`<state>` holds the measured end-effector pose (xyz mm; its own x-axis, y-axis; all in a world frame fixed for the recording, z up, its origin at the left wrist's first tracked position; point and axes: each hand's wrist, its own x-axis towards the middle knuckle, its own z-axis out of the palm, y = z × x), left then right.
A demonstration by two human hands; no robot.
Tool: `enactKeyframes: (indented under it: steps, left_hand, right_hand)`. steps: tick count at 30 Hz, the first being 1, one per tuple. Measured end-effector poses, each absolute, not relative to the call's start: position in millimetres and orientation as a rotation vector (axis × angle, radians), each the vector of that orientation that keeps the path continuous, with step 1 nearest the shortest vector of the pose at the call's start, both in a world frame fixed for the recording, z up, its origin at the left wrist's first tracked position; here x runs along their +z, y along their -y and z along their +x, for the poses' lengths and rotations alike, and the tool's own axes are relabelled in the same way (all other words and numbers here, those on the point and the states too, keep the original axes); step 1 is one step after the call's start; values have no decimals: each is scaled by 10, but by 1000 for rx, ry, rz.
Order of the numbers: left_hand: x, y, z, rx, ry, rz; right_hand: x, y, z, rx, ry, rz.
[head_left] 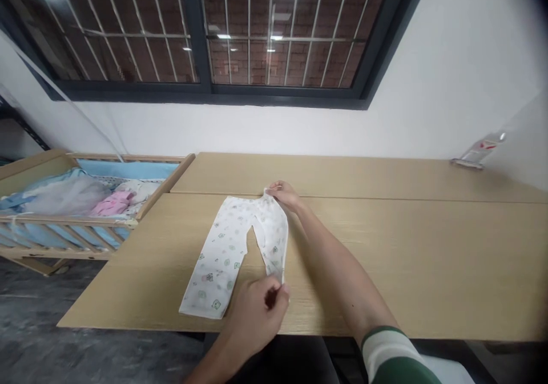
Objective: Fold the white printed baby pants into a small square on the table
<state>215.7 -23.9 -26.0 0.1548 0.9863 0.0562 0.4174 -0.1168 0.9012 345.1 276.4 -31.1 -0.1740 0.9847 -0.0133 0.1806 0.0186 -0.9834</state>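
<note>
A small pair of white baby pants [218, 258] with a green and grey print lies on the wooden table, its legs pointing toward me. My left hand [261, 310] is closed on the hem of the right-side leg, near the table's front edge. Farther back, my right hand [283, 194] pinches the waistband at its right corner, which is lifted a little. The right-side leg looks bunched and narrower, while the left-side leg lies flat.
The light wooden table [385, 247] runs along a white wall under a barred window [278, 36]. At left stands a wooden crib [162, 193] with blue lining, netting and pink cloth [113, 202]. A clear plastic package [479, 151] rests at the far right.
</note>
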Motion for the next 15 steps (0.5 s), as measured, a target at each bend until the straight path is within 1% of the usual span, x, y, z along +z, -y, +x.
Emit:
enactKeyframes:
  steps: [6,12,15]
  left_hand:
    - [-353,455,1549,1024,-1512,1541]
    - [-599,606,1060,1032,-1690,1501]
    - [-704,648,853,1012,-1813,1532]
  right_hand:
    - [-281,-2799,2822,1259,1560,-1153]
    - [-430,-2814,2153,931,1816,-1323]
    - [-525,-2796,1886,892,1859,-1360]
